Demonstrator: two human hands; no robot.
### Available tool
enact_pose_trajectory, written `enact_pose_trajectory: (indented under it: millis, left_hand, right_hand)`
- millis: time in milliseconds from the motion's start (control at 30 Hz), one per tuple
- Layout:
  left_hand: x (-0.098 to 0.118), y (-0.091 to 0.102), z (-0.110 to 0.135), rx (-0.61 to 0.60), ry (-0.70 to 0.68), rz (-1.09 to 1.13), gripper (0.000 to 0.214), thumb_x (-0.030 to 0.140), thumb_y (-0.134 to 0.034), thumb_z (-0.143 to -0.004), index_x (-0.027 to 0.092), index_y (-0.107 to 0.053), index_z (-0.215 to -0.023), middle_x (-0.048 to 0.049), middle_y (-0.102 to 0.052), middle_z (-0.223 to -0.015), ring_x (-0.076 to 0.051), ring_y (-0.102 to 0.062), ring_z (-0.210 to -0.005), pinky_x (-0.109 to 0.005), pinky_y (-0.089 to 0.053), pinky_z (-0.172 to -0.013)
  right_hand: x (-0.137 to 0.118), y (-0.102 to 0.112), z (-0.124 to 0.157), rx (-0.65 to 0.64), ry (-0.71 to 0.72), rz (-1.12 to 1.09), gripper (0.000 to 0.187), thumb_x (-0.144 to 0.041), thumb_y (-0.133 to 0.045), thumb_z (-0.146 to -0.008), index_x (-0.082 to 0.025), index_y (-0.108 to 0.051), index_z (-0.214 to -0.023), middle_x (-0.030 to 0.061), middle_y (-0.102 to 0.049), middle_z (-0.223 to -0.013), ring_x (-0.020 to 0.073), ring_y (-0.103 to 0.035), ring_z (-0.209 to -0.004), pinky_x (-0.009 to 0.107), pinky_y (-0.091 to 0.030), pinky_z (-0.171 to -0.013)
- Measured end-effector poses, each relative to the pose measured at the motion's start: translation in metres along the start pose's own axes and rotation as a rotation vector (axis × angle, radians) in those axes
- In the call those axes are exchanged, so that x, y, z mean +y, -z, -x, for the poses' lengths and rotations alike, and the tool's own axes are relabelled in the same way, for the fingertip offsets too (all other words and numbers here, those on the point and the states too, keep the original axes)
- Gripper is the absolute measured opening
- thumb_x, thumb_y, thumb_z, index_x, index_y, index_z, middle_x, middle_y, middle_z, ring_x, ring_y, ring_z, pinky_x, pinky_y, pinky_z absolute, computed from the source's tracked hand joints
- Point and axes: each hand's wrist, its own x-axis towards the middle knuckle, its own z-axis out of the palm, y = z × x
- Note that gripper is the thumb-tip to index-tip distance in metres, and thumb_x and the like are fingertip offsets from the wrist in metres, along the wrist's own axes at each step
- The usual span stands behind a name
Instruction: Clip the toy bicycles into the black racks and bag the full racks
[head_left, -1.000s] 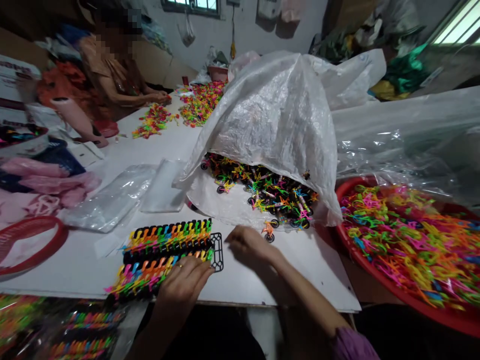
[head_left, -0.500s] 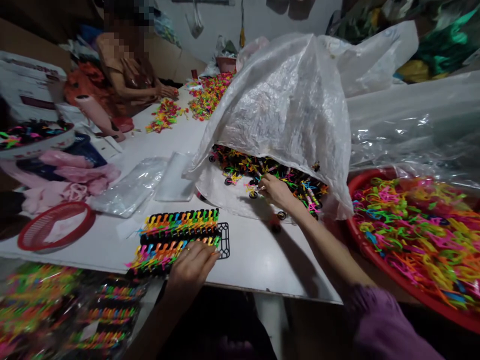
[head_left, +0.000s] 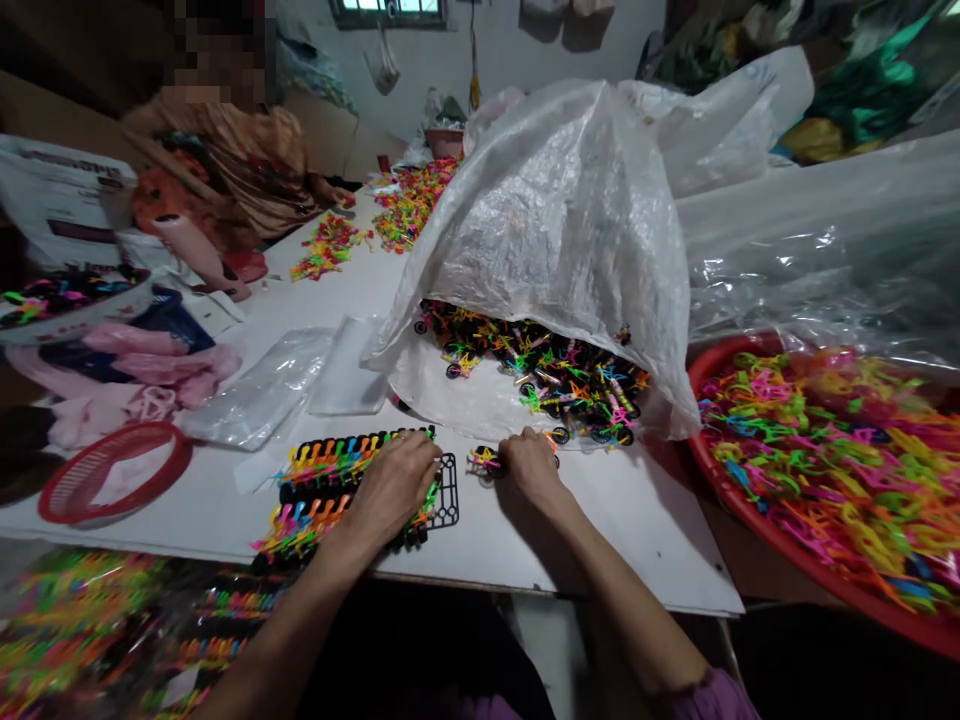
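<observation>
Several small toy bicycles [head_left: 315,515] with black wheels and bright frames stand in two rows on a black plastic rack [head_left: 450,490]. My left hand [head_left: 397,485] is bent over the right end of these rows, fingers curled and closed; what they pinch is hidden. To the right of the rack, just over the white table, my right hand [head_left: 529,465] is closed on a loose toy bicycle [head_left: 486,460] with pink and yellow parts. Behind it, a heap of toy bicycles [head_left: 570,375] spills from the mouth of a white plastic sack [head_left: 555,210].
On the right stands a red tub [head_left: 701,400] of colourful plastic pieces. Clear plastic bags [head_left: 262,390] and a red basket [head_left: 56,485] lie at left. Packed goods [head_left: 82,630] sit below the table edge. A co-worker [head_left: 232,170] sits at the far left.
My right hand has come back from the heap toward the rack, bringing a toy bicycle. My left hand has shifted up to the upper row's right end. The co-worker's posture has changed.
</observation>
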Motion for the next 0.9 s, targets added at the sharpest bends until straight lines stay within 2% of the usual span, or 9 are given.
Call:
enact_pose_trajectory:
  millis: [67,133,233,367,467,533,600,767,900]
  left_hand:
    - [-0.002,-0.002,0.000,-0.021,-0.024,-0.009,0.019,0.012,-0.043,-0.086,0.015,-0.061,-0.080,-0.0059,-0.057,-0.079,-0.020,-0.053,-0.081,-0.033,-0.043,-0.075]
    - [-0.006,-0.004,-0.001,-0.015,-0.020,0.044,0.018,0.011,-0.044,-0.085,0.014,-0.061,-0.086,-0.0057,-0.058,-0.082,-0.019,-0.053,-0.083,-0.032,-0.043,-0.077]
    - [-0.010,-0.007,-0.003,-0.014,-0.021,0.123,0.017,0.010,-0.047,-0.084,0.015,-0.061,-0.092,-0.0049,-0.060,-0.085,-0.018,-0.054,-0.086,-0.031,-0.043,-0.078]
    - [-0.010,-0.008,-0.003,0.030,-0.033,0.178,0.016,0.013,-0.048,-0.085,0.016,-0.061,-0.094,-0.0040,-0.061,-0.084,-0.017,-0.056,-0.084,-0.029,-0.044,-0.076]
    - [-0.007,-0.006,-0.001,0.090,-0.027,0.235,0.016,0.025,-0.055,-0.084,0.017,-0.060,-0.097,-0.0030,-0.063,-0.084,-0.016,-0.057,-0.082,-0.029,-0.045,-0.075]
    - [-0.005,-0.007,0.000,0.133,0.008,0.236,0.022,0.031,-0.060,-0.081,0.017,-0.060,-0.098,-0.0026,-0.063,-0.082,-0.016,-0.058,-0.079,-0.029,-0.046,-0.073]
    - [-0.003,-0.009,0.001,0.177,0.026,0.213,0.026,0.034,-0.062,-0.079,0.016,-0.060,-0.098,-0.0030,-0.063,-0.081,-0.017,-0.058,-0.077,-0.029,-0.046,-0.071]
    - [-0.002,-0.015,0.002,0.198,-0.019,0.176,0.021,0.029,-0.060,-0.081,0.016,-0.059,-0.098,-0.0045,-0.063,-0.084,-0.018,-0.057,-0.080,-0.031,-0.046,-0.071]
    - [-0.002,-0.017,0.001,0.180,-0.022,0.132,0.009,0.022,-0.054,-0.084,0.016,-0.060,-0.083,-0.0035,-0.062,-0.078,-0.018,-0.057,-0.077,-0.031,-0.046,-0.070]
  right_hand:
    - [-0.002,0.004,0.001,-0.003,-0.014,-0.111,0.010,-0.016,-0.056,-0.070,-0.017,-0.066,-0.072,0.0077,-0.062,-0.068,0.0199,-0.053,-0.074,0.027,-0.034,-0.064]
    - [-0.010,-0.002,0.000,0.047,-0.032,-0.381,0.012,-0.025,-0.056,-0.073,-0.017,-0.063,-0.077,0.0028,-0.061,-0.068,0.0151,-0.051,-0.064,0.024,-0.033,-0.058]
    - [-0.026,-0.025,-0.003,0.069,0.025,-0.749,0.017,-0.032,-0.053,-0.075,-0.016,-0.059,-0.076,-0.0011,-0.057,-0.066,0.0114,-0.049,-0.060,0.021,-0.035,-0.056]
    - [-0.043,-0.059,-0.007,0.036,0.056,-0.896,0.016,-0.026,-0.045,-0.078,-0.016,-0.053,-0.069,-0.0021,-0.051,-0.063,0.0109,-0.046,-0.061,0.020,-0.035,-0.055]
    - [-0.045,-0.069,-0.010,0.094,0.104,-0.858,0.011,-0.023,-0.045,-0.078,-0.016,-0.053,-0.074,-0.0006,-0.053,-0.069,0.0125,-0.047,-0.065,0.022,-0.036,-0.058]
    - [-0.043,-0.069,-0.012,0.101,0.169,-0.764,0.007,-0.018,-0.046,-0.076,-0.016,-0.052,-0.075,0.0001,-0.053,-0.072,0.0133,-0.048,-0.067,0.022,-0.036,-0.060]
    - [-0.040,-0.067,-0.012,0.092,0.237,-0.643,0.010,-0.013,-0.043,-0.075,-0.017,-0.052,-0.077,0.0007,-0.053,-0.075,0.0133,-0.048,-0.069,0.023,-0.036,-0.063]
    - [-0.042,-0.067,-0.013,0.048,0.324,-0.334,0.018,-0.013,-0.039,-0.080,-0.016,-0.053,-0.091,0.0044,-0.053,-0.085,0.0150,-0.048,-0.074,0.025,-0.037,-0.068]
    - [-0.045,-0.067,-0.019,-0.013,0.339,-0.215,0.020,-0.016,-0.038,-0.084,-0.016,-0.053,-0.097,0.0054,-0.055,-0.087,0.0154,-0.050,-0.076,0.025,-0.036,-0.069]
